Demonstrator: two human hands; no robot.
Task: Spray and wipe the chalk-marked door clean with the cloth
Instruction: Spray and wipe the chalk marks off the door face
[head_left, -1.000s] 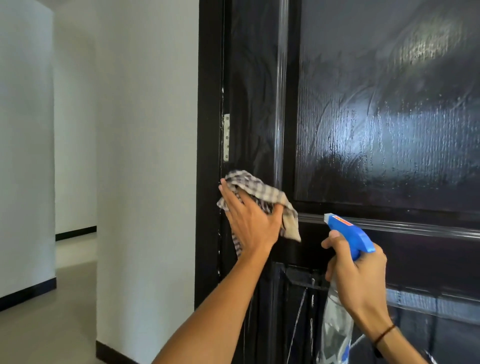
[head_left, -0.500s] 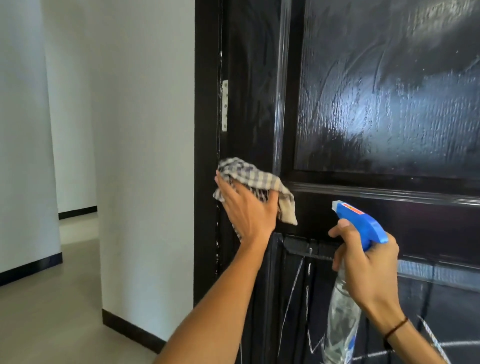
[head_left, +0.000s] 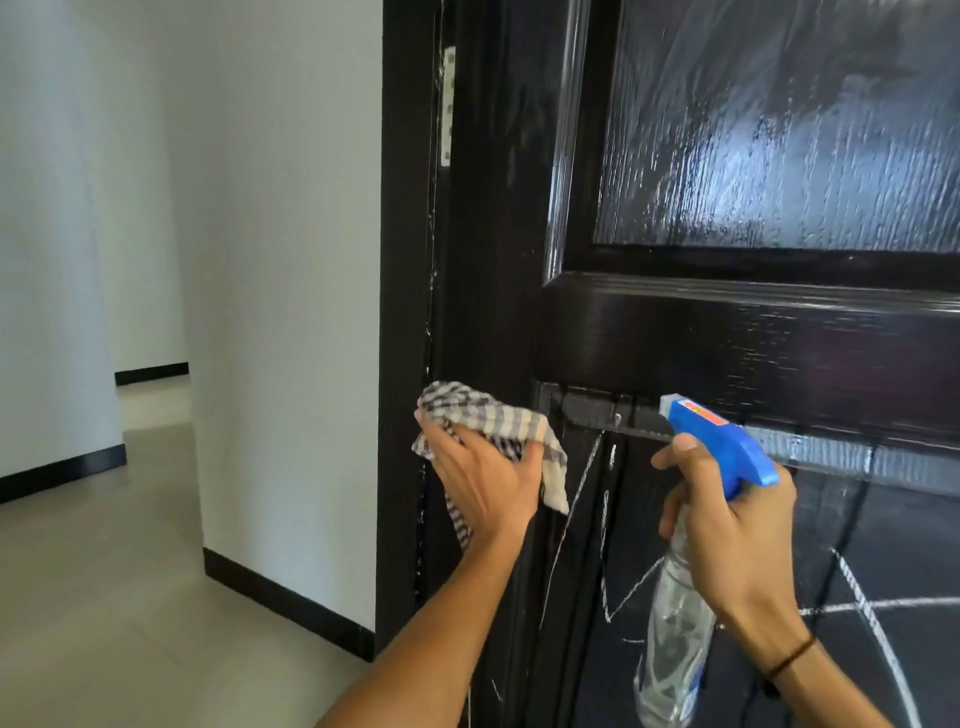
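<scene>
A dark glossy door (head_left: 727, 338) fills the right of the view. Its upper panel shines wet and streaked. White chalk lines (head_left: 857, 597) cross the lower panel. My left hand (head_left: 483, 483) presses a checked cloth (head_left: 488, 415) flat against the door's left stile, near the hinge edge. My right hand (head_left: 737, 530) grips the neck of a clear spray bottle (head_left: 675, 639) with a blue trigger head (head_left: 722, 441). The nozzle points left and up at the door, level with the lower panel's top edge.
A silver hinge (head_left: 448, 104) sits high on the dark door frame (head_left: 405, 312). Left of the frame stands a white wall (head_left: 280, 312) with a black skirting board (head_left: 285, 603). A pale tiled floor (head_left: 104, 597) runs into a corridor at the left.
The view has tilted down, showing more of the chalked lower panel. My left hand with the cloth slid down the stile. My right hand lowered with the bottle.
</scene>
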